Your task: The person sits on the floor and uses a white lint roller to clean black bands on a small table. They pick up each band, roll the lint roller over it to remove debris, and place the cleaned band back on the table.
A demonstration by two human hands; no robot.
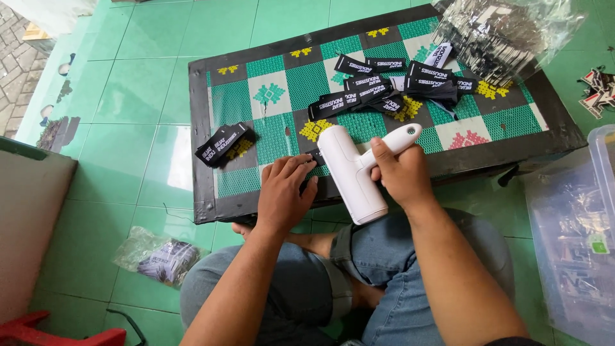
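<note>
My right hand point(398, 173) grips the handle of a white hand-held steamer point(351, 173), its head pressed down near the front edge of a low table point(391, 170) covered in a green patterned mat. My left hand point(284, 192) rests flat on the mat beside it, fingers pinning a black fabric label point(315, 156) that is mostly hidden under the steamer and hand. A small stack of black labels point(223, 143) lies to the left. Several loose black labels point(384, 86) are scattered at the back of the table.
A clear plastic bag of labels point(506, 32) sits at the table's far right corner. A clear plastic bin point(573, 237) stands on the floor to my right. Another bag of labels point(160, 259) lies on the green tiles to the left, near a pale panel point(29, 224).
</note>
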